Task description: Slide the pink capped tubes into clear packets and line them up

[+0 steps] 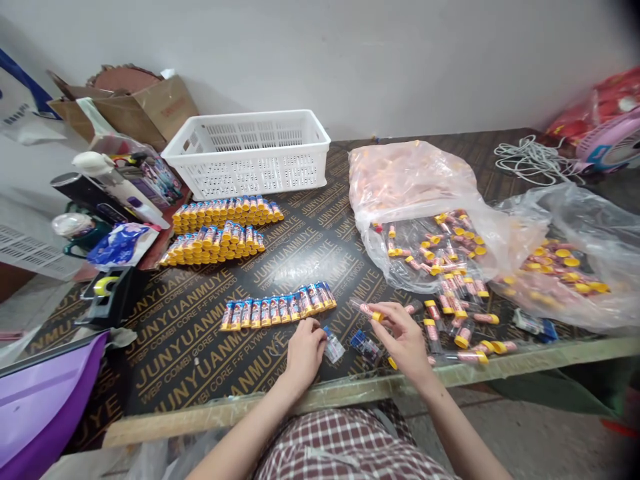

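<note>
A clear tube with pink contents and a yellow cap [367, 310] is pinched in my right hand [404, 343], its clear end pointing left. My left hand [306, 347] is closed, fingertips together, at the right front of a row of labelled blue and yellow tubes [273, 310]; what it holds, if anything, is hidden. Just right of it lies a small clear packet [333, 348], and a dark blue packet [365, 347] sits between my hands. Loose yellow-capped tubes [455, 300] are scattered to the right of my right hand.
Two stacks of labelled tubes [215, 243] stand before a white basket [250, 167]. Plastic bags [415, 180] spill tubes at the right. A tape dispenser [107, 293], bottles [95, 193] and a purple container [50, 400] are left; a pink fan [610, 143] and coiled cord [533, 160] are far right.
</note>
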